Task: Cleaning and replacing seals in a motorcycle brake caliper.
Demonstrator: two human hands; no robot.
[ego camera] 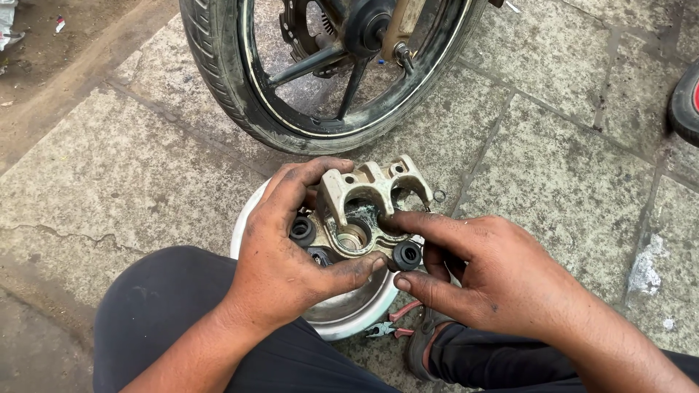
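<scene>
A greasy metal brake caliper [368, 191] with black rubber boots is held over a white metal bowl [342, 320]. My left hand [287, 251] wraps around the caliper's left side, thumb under its lower edge. My right hand [480, 273] reaches in from the right, with the index finger pressed into the caliper's round piston bore and the thumb below a rubber boot [406, 255]. Both hands are smeared with dark grease.
A motorcycle front wheel [240, 80] with tyre, spokes and axle stands just beyond the bowl. Red-handled pliers [389, 324] lie on the stone paving by my right foot. My dark-trousered knee [167, 298] is at lower left. Another tyre edge [686, 102] shows at far right.
</scene>
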